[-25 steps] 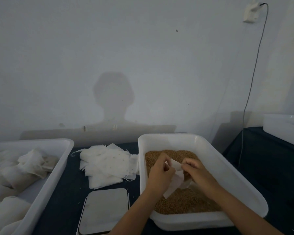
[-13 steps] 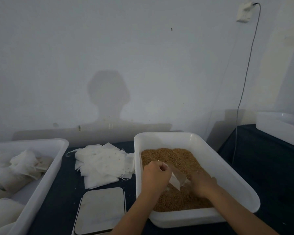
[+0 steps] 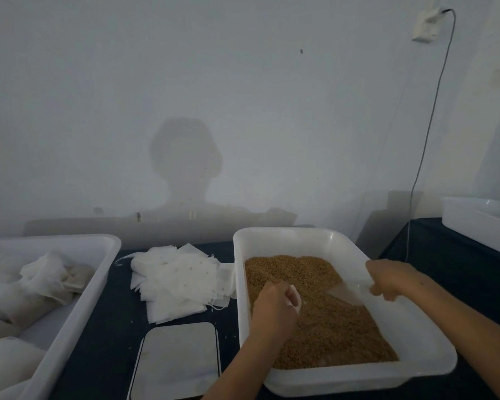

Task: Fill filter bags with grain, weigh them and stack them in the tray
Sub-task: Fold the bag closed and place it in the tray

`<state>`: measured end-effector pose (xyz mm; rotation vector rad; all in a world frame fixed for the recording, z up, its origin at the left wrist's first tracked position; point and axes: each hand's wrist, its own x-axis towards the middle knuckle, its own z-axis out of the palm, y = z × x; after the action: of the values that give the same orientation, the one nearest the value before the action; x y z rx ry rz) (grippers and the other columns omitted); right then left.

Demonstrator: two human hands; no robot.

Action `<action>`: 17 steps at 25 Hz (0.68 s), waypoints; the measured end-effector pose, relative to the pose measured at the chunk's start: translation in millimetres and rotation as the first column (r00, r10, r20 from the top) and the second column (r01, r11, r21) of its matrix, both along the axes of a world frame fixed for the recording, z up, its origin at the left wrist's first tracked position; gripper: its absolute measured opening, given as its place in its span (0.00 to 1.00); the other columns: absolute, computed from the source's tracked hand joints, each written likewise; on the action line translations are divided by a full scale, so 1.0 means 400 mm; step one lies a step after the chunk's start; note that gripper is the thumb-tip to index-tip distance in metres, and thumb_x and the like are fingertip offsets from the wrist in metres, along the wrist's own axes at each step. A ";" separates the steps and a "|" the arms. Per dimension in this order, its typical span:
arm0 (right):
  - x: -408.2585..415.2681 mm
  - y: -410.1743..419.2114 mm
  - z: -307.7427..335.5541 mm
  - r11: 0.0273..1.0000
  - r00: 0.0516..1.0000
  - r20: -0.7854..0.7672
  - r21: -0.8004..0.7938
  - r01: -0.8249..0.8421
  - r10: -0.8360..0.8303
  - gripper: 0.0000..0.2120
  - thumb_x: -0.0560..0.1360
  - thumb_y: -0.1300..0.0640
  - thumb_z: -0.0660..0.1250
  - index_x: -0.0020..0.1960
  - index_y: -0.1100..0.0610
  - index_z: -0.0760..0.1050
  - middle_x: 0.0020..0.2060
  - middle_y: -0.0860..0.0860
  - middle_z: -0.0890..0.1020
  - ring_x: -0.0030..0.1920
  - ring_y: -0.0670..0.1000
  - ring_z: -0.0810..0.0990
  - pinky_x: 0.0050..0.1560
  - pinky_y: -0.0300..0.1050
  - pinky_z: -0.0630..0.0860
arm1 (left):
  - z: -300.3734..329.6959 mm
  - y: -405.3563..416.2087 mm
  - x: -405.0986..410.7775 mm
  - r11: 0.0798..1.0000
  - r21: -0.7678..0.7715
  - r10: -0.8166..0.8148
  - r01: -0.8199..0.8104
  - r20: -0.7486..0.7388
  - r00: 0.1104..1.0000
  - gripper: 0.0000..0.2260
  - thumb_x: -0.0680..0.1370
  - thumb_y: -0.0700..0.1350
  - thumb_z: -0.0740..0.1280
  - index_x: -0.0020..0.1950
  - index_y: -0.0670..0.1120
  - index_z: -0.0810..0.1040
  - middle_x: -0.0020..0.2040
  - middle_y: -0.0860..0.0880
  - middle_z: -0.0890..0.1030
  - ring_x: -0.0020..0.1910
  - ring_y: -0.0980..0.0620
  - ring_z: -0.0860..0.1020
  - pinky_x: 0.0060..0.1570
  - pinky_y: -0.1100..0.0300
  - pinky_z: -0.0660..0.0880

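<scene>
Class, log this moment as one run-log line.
step: filling | left hand: grips white filter bag in brown grain | right hand: on white plastic tub wall

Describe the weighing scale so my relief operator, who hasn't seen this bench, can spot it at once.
Start at the big white tub of brown grain where both hands are working. Just to its left, at the table's near edge, lies the scale, a flat grey slab with rounded corners. Unlike the loose heap of white filter bags behind it, it is rigid, smooth and bare on top.

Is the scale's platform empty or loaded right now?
Empty: the scale shows only its bare platform, while the filter bag is in the left hand over the grain.
</scene>
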<state>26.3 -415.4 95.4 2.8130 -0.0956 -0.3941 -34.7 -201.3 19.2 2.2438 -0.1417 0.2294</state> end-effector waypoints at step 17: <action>0.159 0.043 -0.195 0.871 0.964 0.254 0.454 -0.186 0.073 0.05 0.81 0.55 0.58 0.50 0.55 0.62 0.39 0.49 0.74 0.35 0.45 0.70 0.38 0.41 0.69 | -0.012 0.002 0.018 0.997 0.021 0.070 -0.071 0.044 0.997 0.05 0.80 0.39 0.59 0.48 0.48 0.68 0.44 0.51 0.76 0.40 0.54 0.73 0.39 0.63 0.71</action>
<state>89.7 -398.3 17.6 3.3183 0.1685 -0.0573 -27.7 -200.5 14.5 2.2692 -0.0891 0.3157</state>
